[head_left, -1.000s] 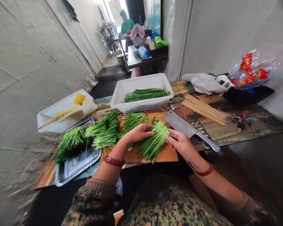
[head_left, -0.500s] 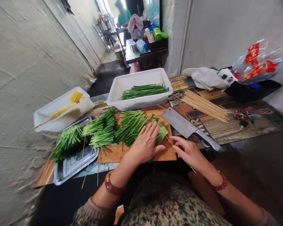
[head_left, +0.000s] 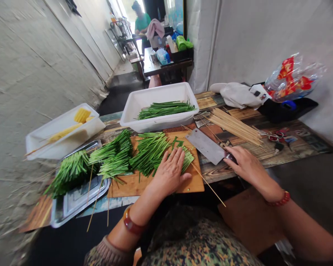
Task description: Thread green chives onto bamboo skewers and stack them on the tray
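Observation:
My left hand (head_left: 170, 170) lies flat, fingers stretched out, on a bunch of cut garlic chives (head_left: 188, 159) on the wooden cutting board (head_left: 195, 183). A thin bamboo skewer (head_left: 211, 185) sticks out of this bunch toward me, past the board's edge. To the right, my right hand (head_left: 248, 168) has its fingers round the handle of a cleaver (head_left: 207, 146), whose blade lies flat at the board's right edge. Another pile of chives (head_left: 150, 149) sits left of my left hand. Farther left are skewered chives (head_left: 115, 153), and more chives (head_left: 72, 170) rest on a metal tray (head_left: 84, 195).
Behind the board stands a white tub (head_left: 158, 123) holding long chives. At the left is a white container (head_left: 63, 144) with yellow skewered food. Loose bamboo skewers (head_left: 234, 127), keys (head_left: 277, 146), and a pale cap (head_left: 235, 94) lie rightward. A person (head_left: 142, 24) is in the background.
My right hand has let go of the skewer and moved right onto the cleaver's handle. The skewer stays in the chives. My left hand still presses on the same bunch.

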Available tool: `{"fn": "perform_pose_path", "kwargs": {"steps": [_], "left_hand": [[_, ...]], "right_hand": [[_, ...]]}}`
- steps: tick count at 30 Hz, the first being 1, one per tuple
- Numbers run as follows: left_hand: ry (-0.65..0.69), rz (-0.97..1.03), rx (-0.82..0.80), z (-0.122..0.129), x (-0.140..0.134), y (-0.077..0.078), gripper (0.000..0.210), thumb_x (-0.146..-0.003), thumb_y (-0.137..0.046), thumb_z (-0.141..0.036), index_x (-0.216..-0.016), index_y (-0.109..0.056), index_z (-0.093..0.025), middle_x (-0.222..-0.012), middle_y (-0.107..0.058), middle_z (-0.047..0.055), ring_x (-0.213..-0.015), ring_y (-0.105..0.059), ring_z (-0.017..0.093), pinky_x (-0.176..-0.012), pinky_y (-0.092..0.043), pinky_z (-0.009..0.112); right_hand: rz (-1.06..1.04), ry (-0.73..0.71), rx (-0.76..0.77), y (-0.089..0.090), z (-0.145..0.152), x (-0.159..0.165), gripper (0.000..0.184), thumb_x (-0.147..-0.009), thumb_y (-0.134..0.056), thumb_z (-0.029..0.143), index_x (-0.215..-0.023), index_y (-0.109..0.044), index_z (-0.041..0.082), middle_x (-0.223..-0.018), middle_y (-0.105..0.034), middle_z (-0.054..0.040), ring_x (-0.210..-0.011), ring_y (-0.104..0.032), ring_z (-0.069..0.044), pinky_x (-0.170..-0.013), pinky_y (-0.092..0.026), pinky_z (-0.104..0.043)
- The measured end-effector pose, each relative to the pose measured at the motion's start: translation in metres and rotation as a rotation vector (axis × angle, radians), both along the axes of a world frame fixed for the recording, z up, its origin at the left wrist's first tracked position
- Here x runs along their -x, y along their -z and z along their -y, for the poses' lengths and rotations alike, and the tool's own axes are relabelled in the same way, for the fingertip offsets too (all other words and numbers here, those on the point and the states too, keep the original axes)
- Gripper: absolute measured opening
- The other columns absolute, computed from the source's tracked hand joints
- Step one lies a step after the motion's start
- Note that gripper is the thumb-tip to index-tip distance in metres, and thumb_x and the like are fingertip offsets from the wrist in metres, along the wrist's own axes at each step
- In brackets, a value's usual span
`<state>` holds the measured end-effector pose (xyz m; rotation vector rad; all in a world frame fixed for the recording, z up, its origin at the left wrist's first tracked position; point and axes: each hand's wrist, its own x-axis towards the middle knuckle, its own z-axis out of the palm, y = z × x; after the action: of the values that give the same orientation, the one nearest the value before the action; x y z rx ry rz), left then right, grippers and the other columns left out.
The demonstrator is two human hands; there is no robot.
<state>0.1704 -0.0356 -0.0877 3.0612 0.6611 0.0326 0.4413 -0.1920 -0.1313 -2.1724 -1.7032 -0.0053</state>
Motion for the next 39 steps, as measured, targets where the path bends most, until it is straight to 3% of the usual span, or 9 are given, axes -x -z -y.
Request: {"fn": "perform_pose_path", "kwargs": {"steps": [5,10,13,16,21,28,39], "left_hand": [[-0.018,0.015,-0.034,-0.001,-0.005,0.011,0.066,-0.091,-0.051,-0.043,-0.147,-0.037,-0.01,-0.156,-0.031,0.019,-0.145,-0.029,0.03,-0.119,-0.022,0.047],[-0.008,0.017,-0.053,-0.002,-0.004,0.019,0.062,-0.093,-0.048,-0.04,-0.146,-0.039,-0.008,-0.157,-0.03,0.019,-0.146,-0.029,0.03,-0.119,-0.024,0.046],[-0.001,0.019,-0.045,-0.002,-0.004,0.018,0.062,-0.094,-0.047,-0.041,-0.145,-0.04,-0.008,-0.157,-0.03,0.018,-0.145,-0.03,0.03,-0.118,-0.025,0.045],[-0.003,0.051,-0.033,-0.003,-0.003,0.017,0.061,-0.093,-0.048,-0.041,-0.146,-0.04,-0.011,-0.157,-0.03,0.016,-0.144,-0.032,0.03,-0.117,-0.027,0.044],[0.0,0.074,-0.002,-0.004,-0.004,0.018,0.06,-0.091,-0.051,-0.038,-0.147,-0.041,-0.018,-0.158,-0.032,0.01,-0.143,-0.033,0.031,-0.115,-0.03,0.045],[0.011,0.061,0.015,-0.006,-0.006,0.016,0.058,-0.091,-0.051,-0.038,-0.144,-0.045,-0.016,-0.156,-0.036,0.011,-0.142,-0.035,0.032,-0.114,-0.032,0.047],[0.036,0.117,0.035,-0.009,-0.005,0.017,0.055,-0.091,-0.052,-0.04,-0.14,-0.049,-0.016,-0.153,-0.041,0.013,-0.14,-0.038,0.032,-0.113,-0.033,0.046]], "right_hand": [[-0.099,0.005,0.079,-0.003,-0.015,-0.007,0.038,-0.083,-0.055,0.026,-0.118,-0.065,0.015,-0.098,-0.068,-0.0113,-0.085,-0.066,-0.025,-0.076,-0.05,-0.035],[-0.534,0.014,0.169,-0.022,-0.021,-0.001,0.022,-0.072,-0.058,0.021,-0.093,-0.065,0.018,-0.079,-0.069,-0.0027,-0.066,-0.064,-0.018,-0.06,-0.048,-0.028],[-0.76,0.104,0.228,-0.039,-0.014,0.01,0.02,-0.075,-0.056,0.021,-0.095,-0.056,0.019,-0.068,-0.066,0.0009,-0.051,-0.061,-0.015,-0.047,-0.046,-0.025],[-0.862,0.085,0.236,-0.056,-0.005,0.023,0.023,-0.08,-0.056,0.025,-0.103,-0.052,0.021,-0.064,-0.063,0.0031,-0.046,-0.06,-0.015,-0.04,-0.045,-0.022],[-0.802,-0.029,0.234,-0.071,0.0,0.037,0.023,-0.089,-0.049,0.032,-0.109,-0.055,0.023,-0.065,-0.059,0.0035,-0.045,-0.058,-0.013,-0.04,-0.045,-0.022],[-0.569,-0.115,0.233,-0.086,-0.012,0.052,0.032,-0.092,-0.043,0.032,-0.117,-0.058,0.018,-0.066,-0.063,-0.0006,-0.047,-0.058,-0.015,-0.048,-0.041,-0.026],[-0.421,-0.157,0.214,-0.09,-0.021,0.062,0.033,-0.09,-0.042,0.028,-0.114,-0.061,0.015,-0.056,-0.059,-0.0001,-0.047,-0.056,-0.018,-0.055,-0.039,-0.029]]}}
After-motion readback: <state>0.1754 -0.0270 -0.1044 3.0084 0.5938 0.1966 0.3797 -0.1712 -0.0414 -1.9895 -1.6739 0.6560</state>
